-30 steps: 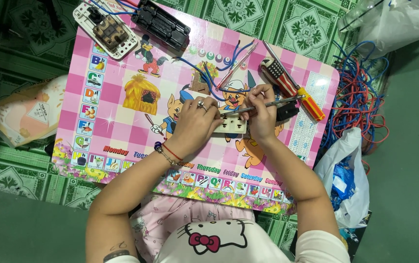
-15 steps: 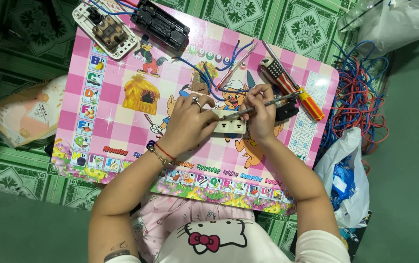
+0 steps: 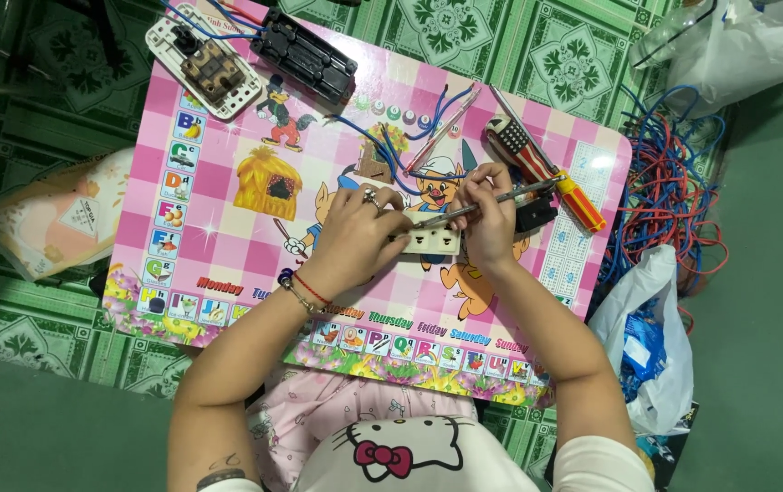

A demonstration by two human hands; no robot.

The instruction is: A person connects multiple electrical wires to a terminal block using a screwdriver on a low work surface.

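Right hand's grip: screwdriver; wire tangle beside.

- From my feed the light is even and fairly bright, soft, seemingly from overhead.
- I see only short, faint shadows under the hands on the pink desk.
- Slight sheen on the desk's glossy surface near its far right corner; no harsh glare.
- Focus holds across the frame; fine detail is a little soft.
- The lower left floor looks dimmer.
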